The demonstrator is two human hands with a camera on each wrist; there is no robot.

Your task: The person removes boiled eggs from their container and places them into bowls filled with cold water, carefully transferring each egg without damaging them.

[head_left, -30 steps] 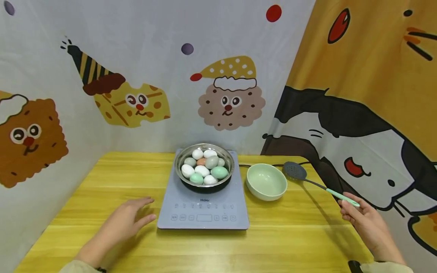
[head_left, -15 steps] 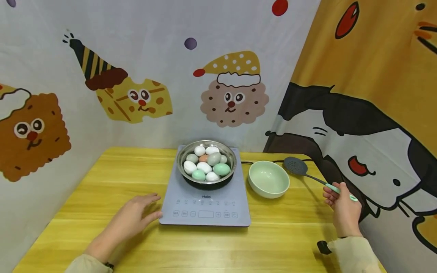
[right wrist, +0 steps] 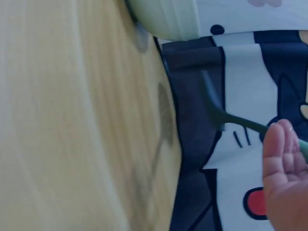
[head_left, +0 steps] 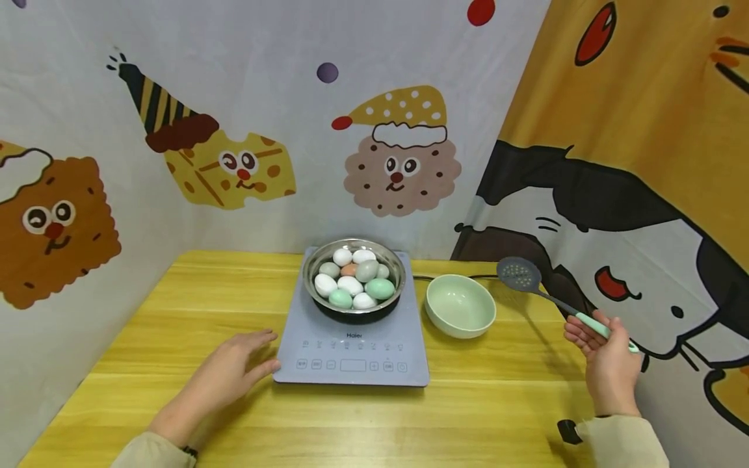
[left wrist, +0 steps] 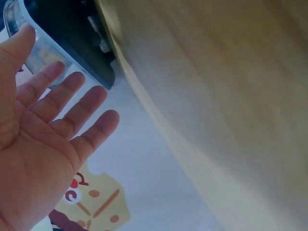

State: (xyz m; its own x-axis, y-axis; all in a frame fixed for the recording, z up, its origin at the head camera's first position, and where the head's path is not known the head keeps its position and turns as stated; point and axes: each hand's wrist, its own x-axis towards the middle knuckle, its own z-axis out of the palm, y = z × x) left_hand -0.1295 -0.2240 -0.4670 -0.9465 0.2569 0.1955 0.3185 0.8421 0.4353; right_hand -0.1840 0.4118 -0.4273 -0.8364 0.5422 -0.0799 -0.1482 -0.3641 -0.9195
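Note:
My right hand [head_left: 611, 364] holds a slotted skimmer [head_left: 519, 274] by its mint-green handle, palm turned upward. The grey perforated head is raised off the table, behind and right of a pale green bowl [head_left: 462, 305]. In the right wrist view the skimmer [right wrist: 236, 120] appears edge-on, its handle partly hidden by my fingers. My left hand [head_left: 225, 370], fingers extended, is at the left edge of an induction cooktop [head_left: 404, 335]; whether the thumb touches it I cannot tell. On the cooktop stands a steel pan [head_left: 398, 279] with several white, greenish, grey and brown eggs [head_left: 350, 286].
The yellow wood-grain table [head_left: 234, 299] ends at a patterned cloth backdrop [head_left: 257, 65], which also hangs along the right side. A black cord [head_left: 422, 278] runs behind the bowl. The skimmer's shadow [right wrist: 164, 115] falls on the table in the right wrist view.
My right hand first moved left along the handle, then turned palm-up and shifted right as the skimmer head rose. My left hand came slightly nearer the cooktop's edge. Pan and eggs stayed put.

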